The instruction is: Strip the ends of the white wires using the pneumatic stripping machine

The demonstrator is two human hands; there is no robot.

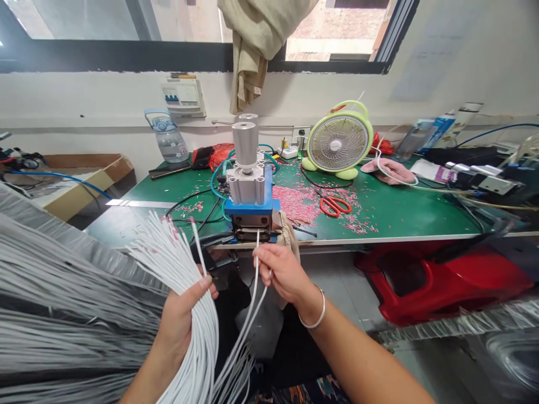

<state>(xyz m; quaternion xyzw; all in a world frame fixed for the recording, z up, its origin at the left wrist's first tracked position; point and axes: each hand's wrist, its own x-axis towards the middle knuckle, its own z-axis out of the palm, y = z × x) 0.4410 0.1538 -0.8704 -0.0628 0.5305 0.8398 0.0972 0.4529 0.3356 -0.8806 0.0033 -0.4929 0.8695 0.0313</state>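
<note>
White wires [206,342] fan up from the left hand [181,315], wrapped round the bundle; the right hand [283,273] pinches one strand [257,241], its tip at the press [248,207] just beyond. Ahead of both runs the edge of the green table [415,216], and I see grey floor [343,278] right of them, towards a red stool [452,292].

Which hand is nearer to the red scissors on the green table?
Right. The right hand is below and left of the red scissors in the picture; the left hand is farther left and lower, holding a bundle of white cables.
</note>
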